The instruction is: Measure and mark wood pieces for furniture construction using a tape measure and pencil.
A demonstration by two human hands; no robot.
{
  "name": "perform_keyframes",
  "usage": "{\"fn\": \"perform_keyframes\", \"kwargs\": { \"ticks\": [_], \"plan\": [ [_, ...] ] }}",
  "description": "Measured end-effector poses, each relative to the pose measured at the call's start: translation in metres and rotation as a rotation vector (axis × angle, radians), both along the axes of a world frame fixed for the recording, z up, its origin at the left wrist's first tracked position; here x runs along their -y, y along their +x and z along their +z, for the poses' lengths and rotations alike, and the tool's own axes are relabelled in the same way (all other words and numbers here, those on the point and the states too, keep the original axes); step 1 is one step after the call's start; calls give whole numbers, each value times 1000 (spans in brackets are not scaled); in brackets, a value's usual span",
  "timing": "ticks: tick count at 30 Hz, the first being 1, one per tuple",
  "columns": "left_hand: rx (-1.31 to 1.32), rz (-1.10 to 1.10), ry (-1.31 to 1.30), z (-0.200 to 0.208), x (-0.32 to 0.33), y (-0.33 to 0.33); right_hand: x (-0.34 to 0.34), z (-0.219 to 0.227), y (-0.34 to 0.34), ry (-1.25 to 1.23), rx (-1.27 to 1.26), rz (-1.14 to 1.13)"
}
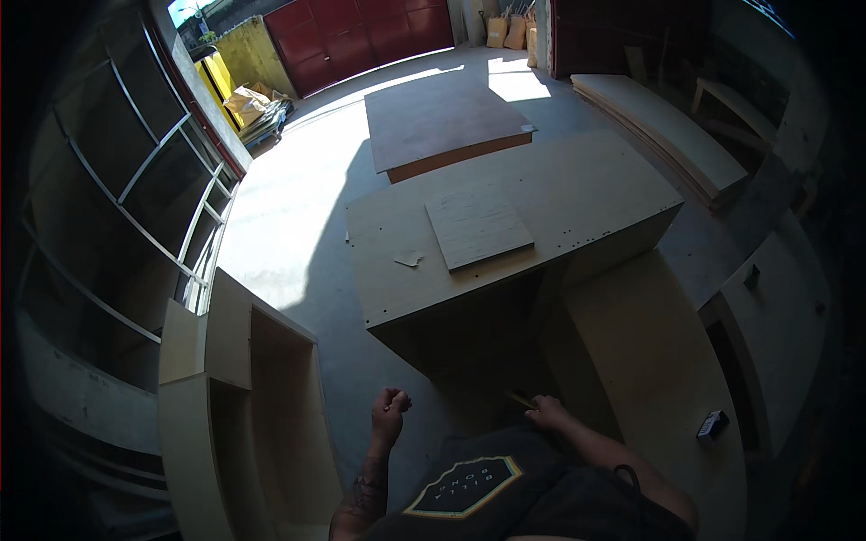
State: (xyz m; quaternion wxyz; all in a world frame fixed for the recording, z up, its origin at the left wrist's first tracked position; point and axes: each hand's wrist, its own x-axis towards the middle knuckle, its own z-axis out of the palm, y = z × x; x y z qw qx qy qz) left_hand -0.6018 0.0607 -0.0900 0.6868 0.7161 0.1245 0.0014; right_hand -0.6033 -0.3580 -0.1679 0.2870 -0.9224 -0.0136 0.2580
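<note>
My left hand (390,412) is closed with its fingers curled, in front of the wooden cabinet carcass (577,194); whether anything is inside the fingers cannot be seen. Closed on a thin yellow stick-like object (519,398), my right hand (547,413) is low in the shade before the cabinet's dark opening. What kind of object it is stays unclear. On the cabinet's top lie a square plywood board (478,233) and a torn scrap (409,259). Several small dark holes run along the top's near edge.
A plywood shelf unit (216,334) stands at my left. To my right, a small dark box (712,426) rests on a wooden panel (645,361). Beyond are a low brown-topped stack (442,117), long stacked boards (658,126) and a red gate (361,41).
</note>
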Motion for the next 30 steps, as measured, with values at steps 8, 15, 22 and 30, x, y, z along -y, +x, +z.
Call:
{"fn": "perform_keyframes", "kwargs": {
  "ticks": [8,15,22,30],
  "plan": [
    [131,-209,-15,83,84,260,97,-40,62,-13,-391,-416],
    [146,-225,61,101,123,403,165,-63,96,9,-341,-497],
    [76,-261,291,97,125,509,190,-94,80,-60,-437,-648],
    [253,-494,542,66,123,597,157,-113,13,31,-397,-977]
  ]
}}
